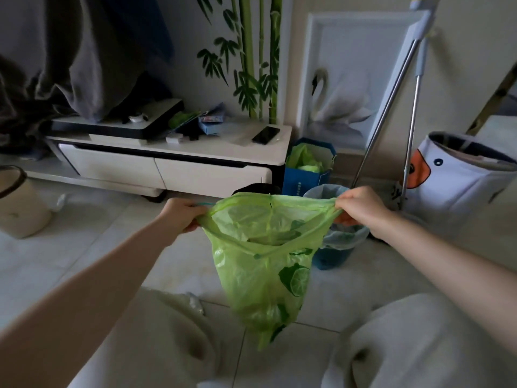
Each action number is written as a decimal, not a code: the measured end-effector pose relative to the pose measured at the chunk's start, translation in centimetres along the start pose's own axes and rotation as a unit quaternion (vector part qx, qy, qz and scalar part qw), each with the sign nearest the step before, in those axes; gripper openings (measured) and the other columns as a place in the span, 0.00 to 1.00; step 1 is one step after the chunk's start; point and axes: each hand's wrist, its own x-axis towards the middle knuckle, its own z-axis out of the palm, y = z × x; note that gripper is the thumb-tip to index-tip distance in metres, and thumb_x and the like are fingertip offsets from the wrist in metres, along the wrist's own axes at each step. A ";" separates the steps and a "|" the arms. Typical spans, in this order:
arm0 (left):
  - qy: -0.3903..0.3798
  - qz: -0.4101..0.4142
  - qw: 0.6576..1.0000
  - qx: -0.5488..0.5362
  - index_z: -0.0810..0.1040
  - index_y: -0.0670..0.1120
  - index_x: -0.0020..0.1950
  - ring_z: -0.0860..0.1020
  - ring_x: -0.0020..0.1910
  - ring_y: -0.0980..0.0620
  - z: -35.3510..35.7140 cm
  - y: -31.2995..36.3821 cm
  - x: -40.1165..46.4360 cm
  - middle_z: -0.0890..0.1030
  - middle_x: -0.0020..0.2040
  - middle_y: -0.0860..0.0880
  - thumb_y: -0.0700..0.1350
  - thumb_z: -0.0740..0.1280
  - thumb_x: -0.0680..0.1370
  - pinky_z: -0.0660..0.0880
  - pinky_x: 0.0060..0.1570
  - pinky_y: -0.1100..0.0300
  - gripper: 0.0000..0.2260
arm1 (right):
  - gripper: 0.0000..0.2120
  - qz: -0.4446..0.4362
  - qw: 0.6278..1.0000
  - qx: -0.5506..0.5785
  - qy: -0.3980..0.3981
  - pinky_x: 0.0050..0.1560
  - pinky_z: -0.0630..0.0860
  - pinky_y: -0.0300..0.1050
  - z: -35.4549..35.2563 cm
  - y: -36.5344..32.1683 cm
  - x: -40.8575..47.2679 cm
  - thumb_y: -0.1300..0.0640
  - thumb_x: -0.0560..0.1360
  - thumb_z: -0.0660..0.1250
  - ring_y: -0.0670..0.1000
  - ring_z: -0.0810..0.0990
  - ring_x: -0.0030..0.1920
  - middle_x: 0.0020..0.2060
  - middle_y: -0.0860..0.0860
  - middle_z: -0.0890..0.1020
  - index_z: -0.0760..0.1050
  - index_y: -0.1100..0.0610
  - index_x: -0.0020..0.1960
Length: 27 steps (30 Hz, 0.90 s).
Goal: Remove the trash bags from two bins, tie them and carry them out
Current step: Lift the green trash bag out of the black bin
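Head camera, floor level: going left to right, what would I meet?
Cream bin → left hand gripping the green trash bag rim → right hand on the opposite rim → blue bin just behind the bag → mop handles → duck-face basket.

A thin, see-through green trash bag (261, 264) printed with dark green lime slices hangs in the air above the tiled floor, its mouth stretched wide open sideways and its bottom tapering to a loose point. Just behind the bag, to its right, stands a blue bin (334, 247) lined with a pale, crinkled bag (345, 236) folded over its rim. Behind the green bag's upper left edge shows the dark rim of a black bin (256, 189)
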 end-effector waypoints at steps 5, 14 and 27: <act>-0.015 -0.033 0.998 0.058 0.79 0.37 0.38 0.73 0.28 0.49 1.8 -3.7 2.9 0.74 0.33 0.42 0.35 0.71 0.72 0.73 0.22 0.68 0.04 | 0.07 0.009 0.997 -0.059 -0.042 0.47 0.81 0.50 3.4 3.8 2.8 0.61 0.72 0.65 0.55 0.83 0.41 0.37 0.53 0.84 0.83 0.55 0.41; 0.021 -0.071 0.989 0.128 0.79 0.36 0.43 0.77 0.18 0.54 3.0 -7.4 9.2 0.77 0.33 0.41 0.34 0.70 0.73 0.73 0.18 0.68 0.01 | 0.04 0.033 0.993 -0.105 -0.053 0.38 0.82 0.45 7.6 7.6 7.5 0.58 0.70 0.73 0.52 0.84 0.34 0.35 0.55 0.85 0.80 0.55 0.37; 0.097 -0.137 0.960 0.222 0.79 0.34 0.47 0.84 0.36 0.42 1.1 -10.2 11.5 0.83 0.30 0.42 0.35 0.66 0.76 0.82 0.46 0.49 0.04 | 0.05 0.106 0.969 -0.160 -0.154 0.34 0.82 0.45 11.7 10.8 8.3 0.63 0.73 0.68 0.51 0.84 0.32 0.35 0.59 0.85 0.75 0.59 0.39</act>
